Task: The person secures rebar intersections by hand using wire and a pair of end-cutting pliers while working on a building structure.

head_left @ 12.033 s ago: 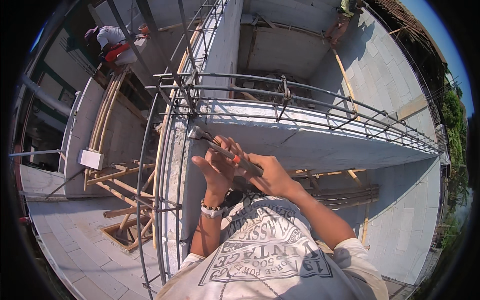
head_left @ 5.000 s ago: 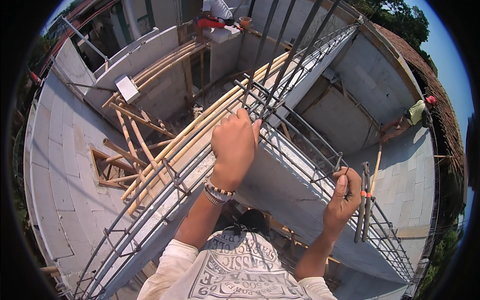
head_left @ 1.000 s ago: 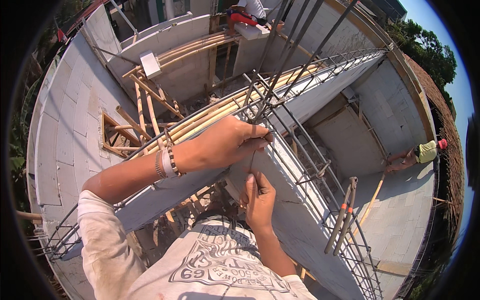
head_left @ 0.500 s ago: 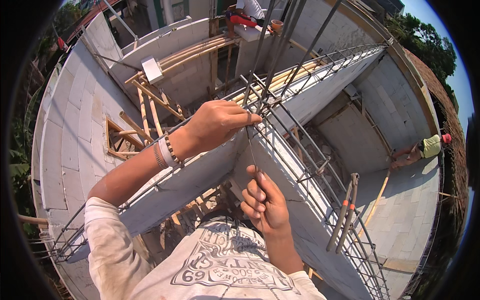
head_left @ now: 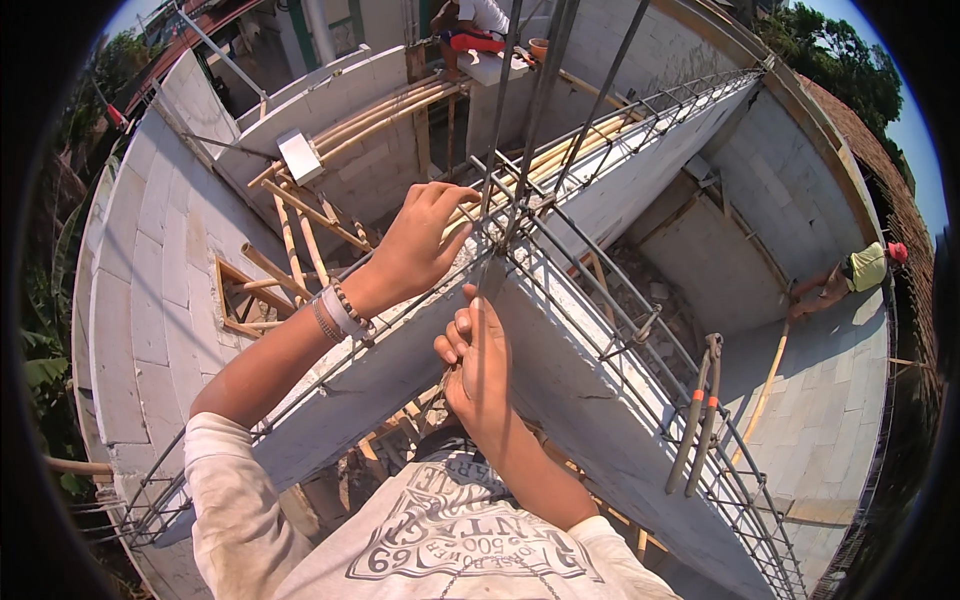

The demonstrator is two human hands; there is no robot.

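My left hand (head_left: 425,238) is beside the upright steel bars (head_left: 538,140) at the wall corner, its fingers spread and bent, with nothing visibly gripped. Just below the corner, my right hand (head_left: 478,350) is closed, its index finger pointing up at the joint. It appears to hold a thin tie wire, mostly hidden by the fingers. The rebar cage (head_left: 600,285) lies along the top of the pale block wall (head_left: 570,345), meeting the uprights where several bars cross. Long-handled pincers (head_left: 697,415) with orange bands hang on the cage to the right.
Bamboo poles (head_left: 385,110) and a white block (head_left: 299,156) lie at the back left. A person in a yellow shirt (head_left: 866,270) is at the far right by a long pole (head_left: 765,395). Another person (head_left: 475,30) sits at the back near an orange bucket (head_left: 540,47).
My left hand has let go of the wire at the joint, moving slightly left and spreading its fingers. My right hand has risen leftward, closer to the corner.
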